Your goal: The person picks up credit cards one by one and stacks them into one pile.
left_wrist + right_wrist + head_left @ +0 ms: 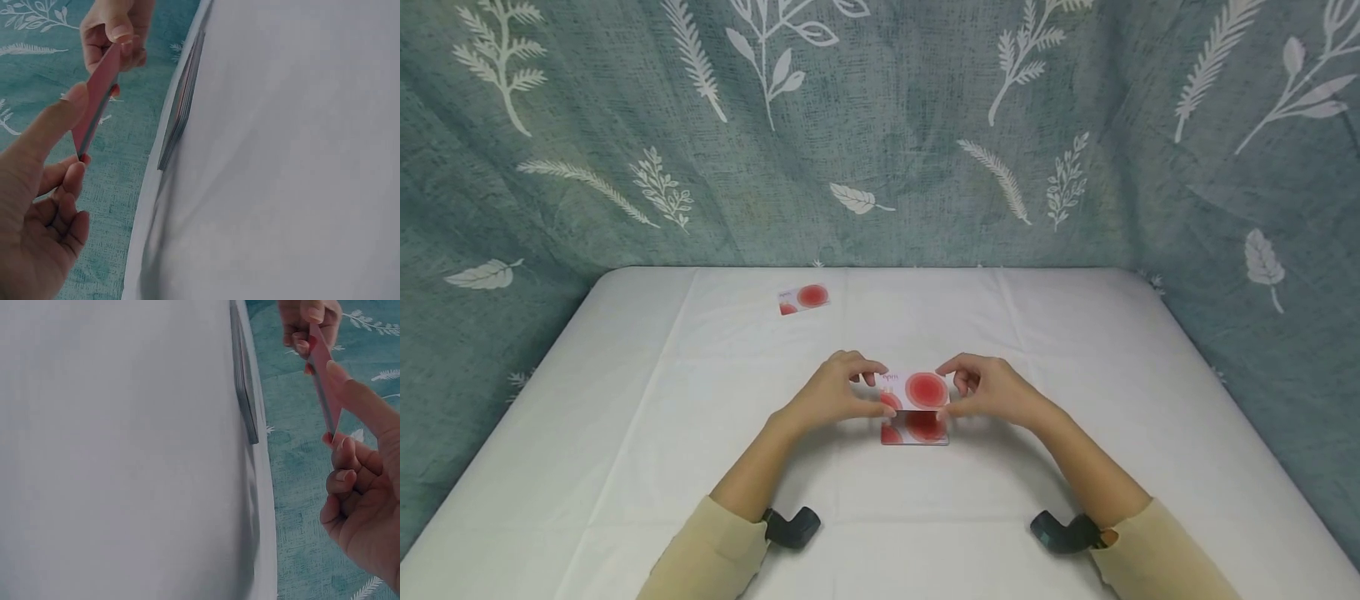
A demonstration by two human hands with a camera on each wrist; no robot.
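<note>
Both hands hold a white-and-pink card (901, 385) with red circles, raised above the table. My left hand (831, 390) pinches its left end between thumb and forefinger; my right hand (996, 389) pinches the right end the same way. In the left wrist view the raised card (102, 87) is seen nearly edge-on, with a grey edge along its underside. Below it on the cloth lies a stack of similar cards (915, 434), partly hidden by the held one. The layered edges of this stack (243, 387) show in the right wrist view.
One more card (803, 298) of the same design lies at the back of the table, left of the hands. White cloth (625, 467) covers the table. A blue-green leaf-patterned curtain (910, 150) hangs behind and along both sides. Dark wrist cameras (793, 528) sit at the sleeves.
</note>
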